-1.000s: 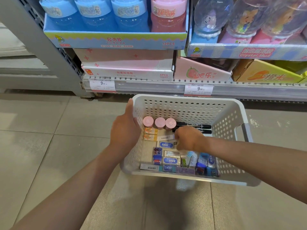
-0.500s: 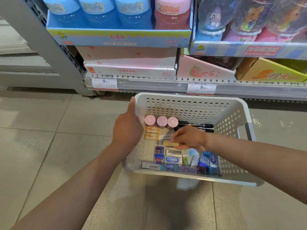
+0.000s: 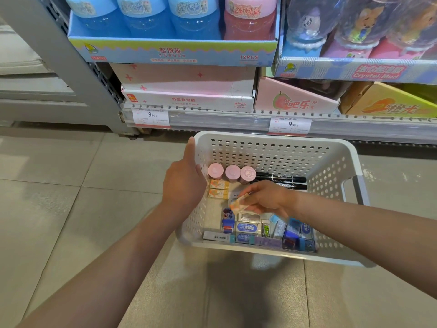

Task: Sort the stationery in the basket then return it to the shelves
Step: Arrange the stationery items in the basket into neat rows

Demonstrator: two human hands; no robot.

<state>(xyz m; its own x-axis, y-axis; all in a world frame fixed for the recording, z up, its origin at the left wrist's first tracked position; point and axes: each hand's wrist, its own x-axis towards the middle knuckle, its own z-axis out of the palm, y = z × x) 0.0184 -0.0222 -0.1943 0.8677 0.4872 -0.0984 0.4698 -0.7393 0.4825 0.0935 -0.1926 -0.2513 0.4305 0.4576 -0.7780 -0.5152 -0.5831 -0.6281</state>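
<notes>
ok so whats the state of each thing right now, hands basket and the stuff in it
left hand: grips the basket's left wall
right hand: pinches a small orange packet, lifted above the pile
white basket: upright on the floor, holding stationery
three pink-capped tubes: standing upright in a row
two black markers: lying flat
two orange boxes: lying side by side

The eraser pinched in the right hand is motion-blurred, its print unreadable. That hand hides the marker pens' left ends. Bottle tops are cropped above.
</notes>
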